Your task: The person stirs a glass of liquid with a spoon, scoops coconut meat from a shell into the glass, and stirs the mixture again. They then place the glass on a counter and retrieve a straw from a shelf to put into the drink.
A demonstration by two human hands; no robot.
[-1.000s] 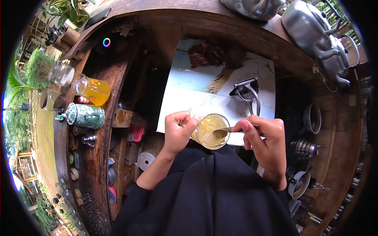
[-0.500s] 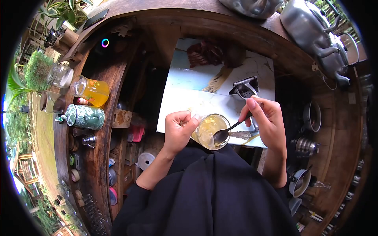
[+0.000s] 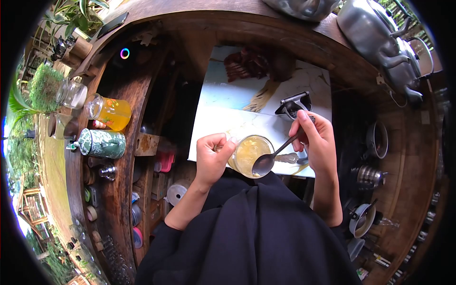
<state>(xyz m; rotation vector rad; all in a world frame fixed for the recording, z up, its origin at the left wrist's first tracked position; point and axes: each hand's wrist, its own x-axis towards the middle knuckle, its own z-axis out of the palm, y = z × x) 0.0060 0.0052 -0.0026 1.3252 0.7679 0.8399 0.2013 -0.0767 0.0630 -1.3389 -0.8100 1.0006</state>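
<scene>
My left hand (image 3: pixel 212 159) is closed round the handle of a glass mug (image 3: pixel 254 154), which holds pale yellow liquid and pieces too small to name. In my right hand (image 3: pixel 316 142) is the handle of a metal spoon (image 3: pixel 264 165); its bowl is over the mug's near right rim. A second utensil with a patterned handle (image 3: pixel 287 158) lies just right of the mug, its other end hidden. Beyond my right hand, a metal squeezer (image 3: pixel 294 105) rests on the marbled white table (image 3: pixel 223 122).
A dark red bundle (image 3: pixel 244 64) lies at the table's back. On the left shelf stand a jar of orange liquid (image 3: pixel 116 113), a green speckled lidded pot (image 3: pixel 102 143) and glass jars. Metal kettles (image 3: pixel 368 31) sit at upper right, pans (image 3: pixel 376 139) hang at right.
The spoon's bowl has risen from inside the mug to over its near right rim. My right hand has shifted slightly left, and the mug sits slightly higher and more to the left in view.
</scene>
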